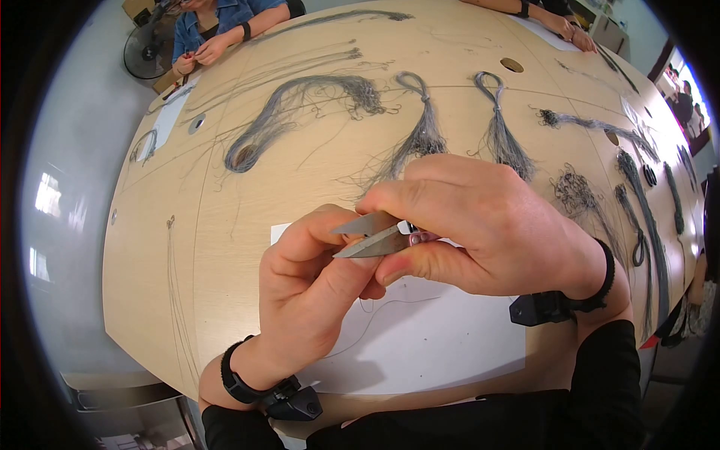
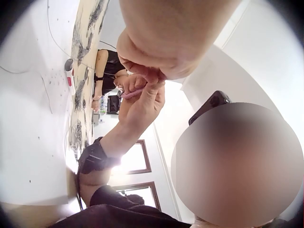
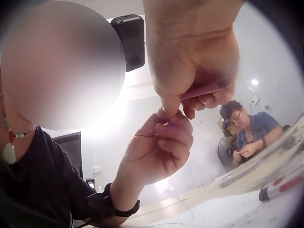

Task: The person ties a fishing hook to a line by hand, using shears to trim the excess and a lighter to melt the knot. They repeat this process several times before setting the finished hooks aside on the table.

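My right hand (image 1: pixel 480 221) grips a pair of thread snips (image 1: pixel 373 241), their grey blades spread apart and pointing left. A pink handle (image 3: pixel 206 90) with a dark end shows inside its curled fingers in the right wrist view. My left hand (image 1: pixel 307 277) is just left of the blades, thumb and forefinger pinched together at the blade tips. A thin grey strand (image 1: pixel 390 304) trails from below the left fingers over the white paper (image 1: pixel 450 345); its pinched end is hidden. Both hands' fingertips meet in the wrist views.
Bundles of grey strands (image 1: pixel 274 112) lie across the wooden table (image 1: pixel 150 247), two tied with loops (image 1: pixel 491 94). Loose strands (image 1: pixel 172 285) are at left. A red-and-white pen-like stick (image 3: pixel 280 187) lies on the right. Two people sit across the table, one in a blue shirt (image 1: pixel 251 15).
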Available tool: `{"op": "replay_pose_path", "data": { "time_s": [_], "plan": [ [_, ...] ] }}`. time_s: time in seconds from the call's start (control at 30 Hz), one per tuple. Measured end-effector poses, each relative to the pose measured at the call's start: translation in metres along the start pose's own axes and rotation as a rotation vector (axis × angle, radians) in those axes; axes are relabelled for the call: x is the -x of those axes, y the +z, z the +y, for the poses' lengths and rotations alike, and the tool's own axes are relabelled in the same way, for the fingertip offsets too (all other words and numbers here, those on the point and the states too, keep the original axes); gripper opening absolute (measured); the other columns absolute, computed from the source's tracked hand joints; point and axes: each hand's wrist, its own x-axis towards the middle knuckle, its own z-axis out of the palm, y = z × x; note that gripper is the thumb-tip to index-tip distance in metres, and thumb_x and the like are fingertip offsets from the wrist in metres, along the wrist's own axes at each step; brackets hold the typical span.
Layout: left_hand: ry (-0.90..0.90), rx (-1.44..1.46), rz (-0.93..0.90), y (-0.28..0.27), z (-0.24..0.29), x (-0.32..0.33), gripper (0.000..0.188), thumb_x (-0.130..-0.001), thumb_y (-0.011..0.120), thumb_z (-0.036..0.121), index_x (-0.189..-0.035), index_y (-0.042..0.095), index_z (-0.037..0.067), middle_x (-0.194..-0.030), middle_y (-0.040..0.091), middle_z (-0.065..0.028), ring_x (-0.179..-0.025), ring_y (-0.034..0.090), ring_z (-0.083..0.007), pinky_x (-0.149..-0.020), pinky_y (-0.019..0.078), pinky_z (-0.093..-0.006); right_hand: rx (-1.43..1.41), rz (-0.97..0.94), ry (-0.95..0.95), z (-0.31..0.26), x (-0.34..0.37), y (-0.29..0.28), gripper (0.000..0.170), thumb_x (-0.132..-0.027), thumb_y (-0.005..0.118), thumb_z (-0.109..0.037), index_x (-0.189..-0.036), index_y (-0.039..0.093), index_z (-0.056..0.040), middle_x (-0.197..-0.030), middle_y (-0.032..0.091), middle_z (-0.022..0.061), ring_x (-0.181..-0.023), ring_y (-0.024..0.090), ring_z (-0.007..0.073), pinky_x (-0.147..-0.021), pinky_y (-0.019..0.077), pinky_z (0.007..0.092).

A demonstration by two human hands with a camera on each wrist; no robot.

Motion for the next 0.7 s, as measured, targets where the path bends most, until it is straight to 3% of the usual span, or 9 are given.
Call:
{"op": "replay_pose_path", "data": {
  "time_s": [0.07,0.7],
  "plan": [
    [0.078,0.087,-0.052,-0.0041,-0.0041,-0.0006,0.015,-0.079,0.045,0.0,-0.094,0.047,0.002,-0.085,0.05,-0.0068,-0.069,0.051,-0.0102,-0.056,0.0443,-0.0201,0.011,-0.024,0.05,-0.0022,-0.0004,-0.0009,0.035,-0.068,0.061,-0.025,-0.091,0.051,-0.0012,-0.057,0.045,0.0049,-0.05,0.045,0.0183,-0.047,0.0365,0.0267],
    [0.235,0.017,-0.049,-0.0038,-0.0089,-0.0039,0.017,-0.079,0.045,-0.003,-0.095,0.048,0.002,-0.084,0.049,-0.0069,-0.067,0.05,-0.0109,-0.055,0.0426,-0.0204,0.025,-0.006,0.075,-0.0035,-0.0005,0.0032,0.035,-0.067,0.061,-0.026,-0.091,0.051,-0.003,-0.059,0.045,0.0057,-0.052,0.045,0.0203,-0.048,0.037,0.0273]
  ]
}}
